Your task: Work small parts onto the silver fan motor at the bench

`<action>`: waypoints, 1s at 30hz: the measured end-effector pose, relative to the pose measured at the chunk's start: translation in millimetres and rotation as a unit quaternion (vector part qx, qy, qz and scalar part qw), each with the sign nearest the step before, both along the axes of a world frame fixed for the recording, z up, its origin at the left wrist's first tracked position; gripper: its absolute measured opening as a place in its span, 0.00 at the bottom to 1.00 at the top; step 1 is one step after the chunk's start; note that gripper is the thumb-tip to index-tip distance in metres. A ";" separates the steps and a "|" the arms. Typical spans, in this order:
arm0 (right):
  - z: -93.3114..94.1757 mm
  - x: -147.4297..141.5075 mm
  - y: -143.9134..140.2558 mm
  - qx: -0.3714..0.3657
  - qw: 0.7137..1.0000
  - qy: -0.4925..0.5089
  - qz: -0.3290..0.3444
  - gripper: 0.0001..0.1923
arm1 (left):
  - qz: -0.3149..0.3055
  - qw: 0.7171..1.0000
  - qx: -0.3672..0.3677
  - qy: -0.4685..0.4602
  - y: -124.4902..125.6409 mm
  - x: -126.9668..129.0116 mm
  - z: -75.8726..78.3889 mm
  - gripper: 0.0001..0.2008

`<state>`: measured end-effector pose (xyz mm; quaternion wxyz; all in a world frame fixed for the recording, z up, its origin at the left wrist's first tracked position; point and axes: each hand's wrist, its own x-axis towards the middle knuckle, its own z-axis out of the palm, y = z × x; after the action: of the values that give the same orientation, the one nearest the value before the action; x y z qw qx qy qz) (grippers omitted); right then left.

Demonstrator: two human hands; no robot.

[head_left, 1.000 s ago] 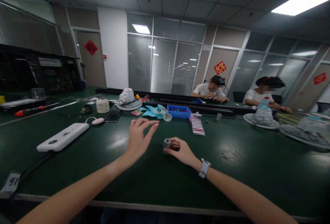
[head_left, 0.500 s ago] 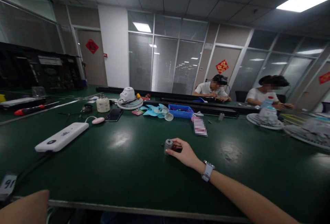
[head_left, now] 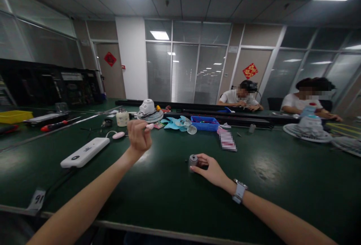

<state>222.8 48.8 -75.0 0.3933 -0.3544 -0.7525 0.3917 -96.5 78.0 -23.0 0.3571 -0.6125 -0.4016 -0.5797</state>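
Note:
My right hand (head_left: 213, 170), with a watch on its wrist, has its thumb and fingers closed around a small grey cylindrical motor (head_left: 193, 162). The motor stands upright on the green table, a dark spot at the centre of its top. Just left of it lies a tiny dark piece (head_left: 185, 161). My left hand (head_left: 139, 135) is raised over the table, fingers curled in a pinch. Something small and pale shows at its fingertips, too small to name. Behind this hand are a cream jar (head_left: 122, 118) and a white fan body (head_left: 148, 109).
A white power strip (head_left: 85, 152) lies at left, near a red-and-black screwdriver (head_left: 53, 125). Farther back are blue fan blades (head_left: 176, 123), a blue tray (head_left: 204, 123) of small parts and another grey cylinder (head_left: 252, 128). Two people (head_left: 239, 96) sit across the table.
My left hand has come up from the lower left edge to above the table, pinched. My right hand stays around the motor. The view has shifted slightly left and up.

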 end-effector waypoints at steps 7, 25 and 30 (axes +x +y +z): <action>9.2 1.5 -5.4 -0.012 1.000 -0.019 0.007 0.21 | 0.212 0.881 -0.420 0.049 33.2 -31.8 -27.1 0.19; 15.2 72.3 53.7 0.072 0.969 0.037 -0.232 0.27 | 0.251 0.791 -0.557 0.041 27.1 -30.7 -38.0 0.18; 14.3 172.2 106.1 0.117 0.868 -0.064 -0.478 0.27 | 0.251 0.784 -0.567 0.032 28.1 -30.4 -37.6 0.19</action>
<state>395.0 154.9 -60.6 0.5224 -0.6465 -0.5545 0.0412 -126.9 106.1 -60.6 0.0909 -0.6004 -0.7858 -0.1171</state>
